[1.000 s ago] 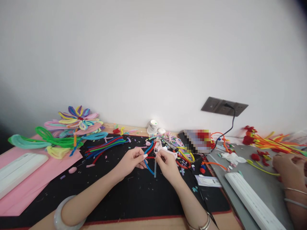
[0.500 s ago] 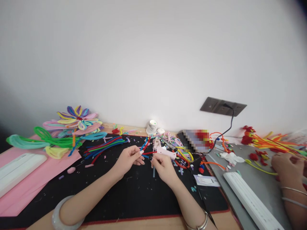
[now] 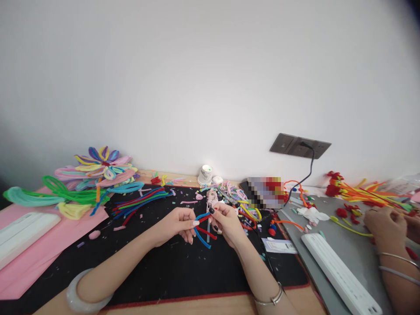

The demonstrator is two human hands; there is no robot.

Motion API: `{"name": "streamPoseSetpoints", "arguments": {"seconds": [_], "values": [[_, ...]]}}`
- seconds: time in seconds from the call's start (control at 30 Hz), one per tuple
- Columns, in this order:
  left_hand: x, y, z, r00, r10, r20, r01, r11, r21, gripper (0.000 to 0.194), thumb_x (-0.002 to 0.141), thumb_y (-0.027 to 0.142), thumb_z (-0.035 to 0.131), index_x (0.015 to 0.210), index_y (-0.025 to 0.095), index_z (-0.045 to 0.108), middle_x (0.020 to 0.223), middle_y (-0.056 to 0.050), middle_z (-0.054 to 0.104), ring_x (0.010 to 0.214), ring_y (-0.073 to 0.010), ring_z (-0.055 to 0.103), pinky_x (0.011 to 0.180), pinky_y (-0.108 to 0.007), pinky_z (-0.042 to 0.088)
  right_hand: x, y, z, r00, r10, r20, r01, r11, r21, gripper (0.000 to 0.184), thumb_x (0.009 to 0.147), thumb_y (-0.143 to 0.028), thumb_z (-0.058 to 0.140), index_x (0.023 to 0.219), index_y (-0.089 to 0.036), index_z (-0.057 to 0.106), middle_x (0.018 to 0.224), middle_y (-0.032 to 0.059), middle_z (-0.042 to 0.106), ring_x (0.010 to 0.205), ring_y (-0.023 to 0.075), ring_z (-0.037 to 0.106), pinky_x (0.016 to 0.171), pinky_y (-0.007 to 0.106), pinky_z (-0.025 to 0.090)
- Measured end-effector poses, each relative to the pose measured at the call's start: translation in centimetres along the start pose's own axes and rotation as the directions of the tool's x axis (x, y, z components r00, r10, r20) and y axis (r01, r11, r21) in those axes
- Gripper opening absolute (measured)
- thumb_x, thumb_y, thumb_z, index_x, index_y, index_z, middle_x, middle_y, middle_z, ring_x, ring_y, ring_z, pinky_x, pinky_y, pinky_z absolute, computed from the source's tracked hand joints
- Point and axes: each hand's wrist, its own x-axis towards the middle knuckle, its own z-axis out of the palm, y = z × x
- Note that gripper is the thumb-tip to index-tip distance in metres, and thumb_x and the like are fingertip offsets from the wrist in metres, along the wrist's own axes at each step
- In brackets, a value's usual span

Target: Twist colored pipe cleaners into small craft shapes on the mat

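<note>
Between thumb and fingers, my left hand [image 3: 181, 225] pinches blue and red pipe cleaners where they meet. A blue pipe cleaner [image 3: 202, 240] and a red pipe cleaner [image 3: 208, 233] hang free below, their tips pointing right. My right hand [image 3: 226, 223] is closed on the upper ends of the pair, thumb and forefinger together. Behind my right hand lies a pale pink glue gun [image 3: 212, 196], largely covered by it. A bundle of loose red, blue and green pipe cleaners [image 3: 141, 201] rests on the black mat [image 3: 164, 271], left of my hands.
A pipe-cleaner flower [image 3: 105, 164] and green loops stand at the left by pink sheets [image 3: 65, 245]. Scraps and a white cup [image 3: 205, 175] lie at the back. A black cord [image 3: 300, 186] runs from the wall socket. At right, another person's hands [image 3: 387, 225] work near a white bar [image 3: 341, 273].
My right hand has shifted its grip to the upper ends of the pipe cleaners. The free red end, earlier pointing up, now points down to the right.
</note>
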Motion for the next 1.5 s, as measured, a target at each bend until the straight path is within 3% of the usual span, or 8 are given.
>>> {"name": "streamPoseSetpoints", "arguments": {"seconds": [0.37, 0.6, 0.83, 1.03, 1.17, 1.27, 1.33, 1.5], "values": [[-0.1, 0.3, 0.2, 1.000, -0.010, -0.009, 0.011, 0.998, 0.068, 0.030, 0.071, 0.040, 0.064, 0.065, 0.015, 0.049, 0.055, 0.000, 0.064, 0.047, -0.0128, 0.062, 0.046, -0.020, 0.044, 0.1, 0.0, -0.3, 1.000, 0.007, -0.007, -0.008, 0.997, -0.077, 0.021, 0.073, -0.033, 0.061, 0.067, -0.016, 0.049, 0.056, -0.0019, 0.057, 0.037, 0.0048, 0.037, 0.034, 0.017, 0.026], [-0.1, 0.2, 0.2, 1.000, 0.007, -0.011, -0.006, 0.994, 0.108, 0.031, 0.073, 0.043, 0.061, 0.067, 0.015, 0.048, 0.061, -0.003, 0.066, 0.051, -0.0144, 0.064, 0.048, -0.022, 0.045, 0.0, 0.4, 0.0, 0.989, -0.098, -0.110, 0.084, 0.989, -0.123, 0.022, 0.072, -0.028, 0.058, 0.062, -0.019, 0.041, 0.048, -0.0091, 0.033, 0.039, 0.0049, 0.025, 0.038, 0.019, 0.018], [-0.1, 0.5, 0.4, 0.996, 0.059, -0.065, -0.053, 0.994, 0.092, 0.032, 0.073, 0.045, 0.061, 0.067, 0.016, 0.048, 0.061, -0.003, 0.066, 0.053, -0.0158, 0.065, 0.050, -0.023, 0.047, 0.1, 0.7, 0.3, 0.969, -0.149, -0.195, 0.126, 0.984, -0.126, 0.028, 0.074, -0.033, 0.057, 0.060, -0.020, 0.036, 0.049, -0.0092, 0.026, 0.040, 0.0053, 0.021, 0.039, 0.020, 0.016], [0.3, 0.2, 0.0, 0.969, 0.055, -0.242, -0.054, 0.998, 0.014, 0.029, 0.073, 0.042, 0.062, 0.069, 0.015, 0.050, 0.064, -0.004, 0.067, 0.060, -0.0154, 0.066, 0.057, -0.023, 0.049, 0.3, 0.1, -0.4, 0.993, -0.070, -0.098, 0.068, 0.997, -0.029, 0.022, 0.076, -0.039, 0.055, 0.071, -0.019, 0.049, 0.054, -0.0061, 0.043, 0.039, 0.0056, 0.027, 0.035, 0.019, 0.028], [0.4, 0.2, 0.0, 0.937, 0.055, -0.346, -0.094, 0.991, -0.097, 0.028, 0.072, 0.039, 0.065, 0.072, 0.016, 0.049, 0.069, -0.003, 0.068, 0.065, -0.0141, 0.066, 0.060, -0.022, 0.050, 0.2, 0.5, 0.0, 0.999, 0.030, 0.044, -0.025, 0.994, -0.108, 0.027, 0.068, -0.031, 0.065, 0.088, -0.018, 0.052, 0.060, -0.0042, 0.055, 0.038, 0.0059, 0.038, 0.034, 0.017, 0.030], [0.4, 0.3, 0.2, 0.941, 0.034, -0.338, -0.083, 0.988, -0.131, 0.028, 0.071, 0.038, 0.066, 0.072, 0.016, 0.049, 0.070, -0.003, 0.068, 0.068, -0.0143, 0.066, 0.061, -0.021, 0.050, 0.0, 1.1, 0.7, 0.993, 0.058, 0.102, -0.040, 0.984, -0.171, 0.024, 0.066, -0.026, 0.067, 0.083, -0.018, 0.053, 0.053, -0.0058, 0.055, 0.036, 0.0059, 0.039, 0.033, 0.016, 0.028], [0.3, 0.3, 0.3, 0.954, 0.019, -0.300, -0.058, 0.991, -0.122, 0.028, 0.071, 0.038, 0.066, 0.072, 0.015, 0.049, 0.071, -0.003, 0.068, 0.068, -0.0147, 0.067, 0.061, -0.021, 0.050, 0.0, 1.4, 0.9, 0.997, 0.021, 0.080, -0.006, 0.984, -0.181, 0.015, 0.072, -0.029, 0.061, 0.077, -0.017, 0.054, 0.047, -0.0066, 0.052, 0.034, 0.0051, 0.036, 0.032, 0.016, 0.026], [0.3, 0.1, 0.4, 0.977, -0.005, -0.215, -0.003, 0.999, -0.035, 0.028, 0.073, 0.038, 0.064, 0.070, 0.014, 0.050, 0.073, -0.005, 0.069, 0.066, -0.0159, 0.067, 0.059, -0.023, 0.050, 0.2, 1.3, 0.6, 0.999, -0.038, 0.007, 0.038, 0.988, -0.150, 0.017, 0.075, -0.033, 0.059, 0.073, -0.017, 0.053, 0.047, -0.0054, 0.055, 0.030, 0.0055, 0.038, 0.030, 0.016, 0.029]]}}
